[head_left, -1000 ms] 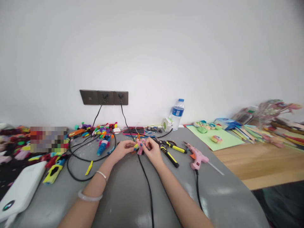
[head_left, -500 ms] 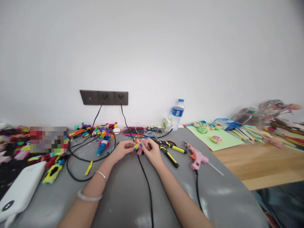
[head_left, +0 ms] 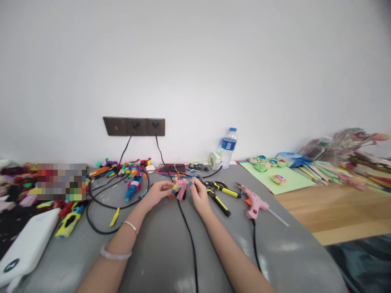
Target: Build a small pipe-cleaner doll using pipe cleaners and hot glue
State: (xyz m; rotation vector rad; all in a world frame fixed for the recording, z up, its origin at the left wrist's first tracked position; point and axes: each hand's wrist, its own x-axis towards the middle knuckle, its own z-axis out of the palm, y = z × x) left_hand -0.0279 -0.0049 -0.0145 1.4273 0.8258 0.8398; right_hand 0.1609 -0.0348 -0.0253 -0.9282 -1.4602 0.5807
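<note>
My left hand (head_left: 159, 191) and my right hand (head_left: 199, 195) meet over the grey table (head_left: 159, 252), both pinched on a small pink craft figure (head_left: 181, 188) with yellow, orange and blue bits. The left fingers grip its left side. The right fingertips pinch a small blue piece at its right side. A black cable (head_left: 188, 236) runs under the figure toward me. Black and yellow pliers (head_left: 218, 195) lie just right of my right hand.
A pink glue gun (head_left: 253, 202) lies to the right. A water bottle (head_left: 228, 147), a phone (head_left: 172, 168) and wall sockets (head_left: 134, 126) are behind. Colourful craft scraps (head_left: 128, 169) and a white box (head_left: 26, 244) lie left; green paper (head_left: 275, 179) and paper stacks right.
My right hand has shifted slightly right and its fingertips have drawn a little away from the figure's body. The left hand keeps its hold.
</note>
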